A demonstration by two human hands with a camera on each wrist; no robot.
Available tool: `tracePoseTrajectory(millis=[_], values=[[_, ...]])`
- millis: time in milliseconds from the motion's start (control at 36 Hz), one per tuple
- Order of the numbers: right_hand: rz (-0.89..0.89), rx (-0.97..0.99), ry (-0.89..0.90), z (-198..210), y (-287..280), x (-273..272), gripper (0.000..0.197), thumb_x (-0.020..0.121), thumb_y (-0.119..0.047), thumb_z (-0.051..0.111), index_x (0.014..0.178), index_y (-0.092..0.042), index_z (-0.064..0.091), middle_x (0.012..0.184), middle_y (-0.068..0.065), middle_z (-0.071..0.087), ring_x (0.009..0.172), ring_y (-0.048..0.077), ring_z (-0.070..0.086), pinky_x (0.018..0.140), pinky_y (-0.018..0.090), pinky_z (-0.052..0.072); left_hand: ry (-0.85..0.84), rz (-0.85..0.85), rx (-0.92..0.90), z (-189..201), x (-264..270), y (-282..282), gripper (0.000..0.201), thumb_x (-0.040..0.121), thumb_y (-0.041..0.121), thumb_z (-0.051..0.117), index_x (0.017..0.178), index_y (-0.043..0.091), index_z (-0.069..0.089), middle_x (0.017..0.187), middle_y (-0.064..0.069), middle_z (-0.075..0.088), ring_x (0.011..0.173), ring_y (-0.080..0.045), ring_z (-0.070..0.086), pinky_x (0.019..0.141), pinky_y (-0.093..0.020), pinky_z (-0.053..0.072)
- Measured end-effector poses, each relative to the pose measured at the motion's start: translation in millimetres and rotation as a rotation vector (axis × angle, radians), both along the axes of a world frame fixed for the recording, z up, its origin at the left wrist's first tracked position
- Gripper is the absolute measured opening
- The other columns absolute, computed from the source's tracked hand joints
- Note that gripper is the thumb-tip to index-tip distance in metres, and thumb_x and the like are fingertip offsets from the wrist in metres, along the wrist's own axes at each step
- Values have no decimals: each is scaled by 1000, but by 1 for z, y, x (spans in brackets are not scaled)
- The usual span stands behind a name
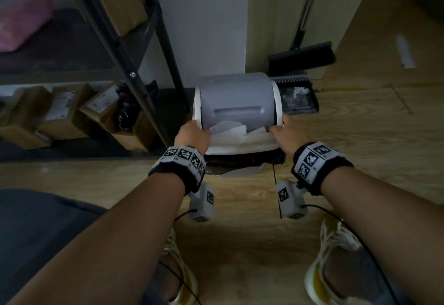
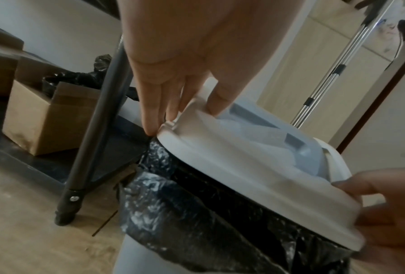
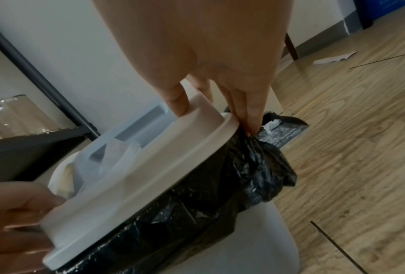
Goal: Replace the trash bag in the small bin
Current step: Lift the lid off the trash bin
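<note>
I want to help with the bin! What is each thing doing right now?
Left hand: grips the lid's left edge.
Right hand: grips the lid's right edge.
White lid: on the bin, grey flap tilted.
Black trash bag: inside the bin, edge folded out under the lid.
Dustpan: on the floor, scraps inside.

A black band (image 1: 178, 169) faced with white blocks printed in black square-patterned markers was worn on each bare forearm. A white camera unit (image 1: 201, 202) (cabled in black) was hung beneath each wrist. Pale mesh shoes (image 1: 336, 263) with yellow soles were worn.
</note>
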State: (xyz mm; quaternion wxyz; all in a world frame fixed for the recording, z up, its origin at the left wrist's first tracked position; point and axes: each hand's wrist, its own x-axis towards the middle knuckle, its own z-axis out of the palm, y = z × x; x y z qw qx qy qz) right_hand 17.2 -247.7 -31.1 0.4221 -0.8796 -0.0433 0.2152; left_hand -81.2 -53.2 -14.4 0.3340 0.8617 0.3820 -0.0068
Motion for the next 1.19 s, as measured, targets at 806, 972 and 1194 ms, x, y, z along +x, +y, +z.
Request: tracePoseTrajectory(millis=[806,972,1194], values=[[-224,192,-194,66,-28,18,33,93,-19,43,126,-16,46,93,2,56,89,25,54,73,31,40,-396,-59,132,62,36,-24,28,89,27,48,106,6,55,110,-15,58,80,-27,55,68,-30,41],[-359,81,-218,76,-74,31,33,95,-13,38,127,-5,43,100,11,53,91,27,53,68,32,36,-395,-202,114,68,72,-68,22,89,27,45,102,11,55,108,-13,61,76,-27,59,67,-29,40],[-534,-71,-200,58,-144,50,43,99,-13,34,141,-3,33,135,22,50,122,35,51,96,37,40,-282,-400,64,47,125,-137,33,93,27,43,118,8,54,119,-19,55,84,-30,58,75,-30,43]])
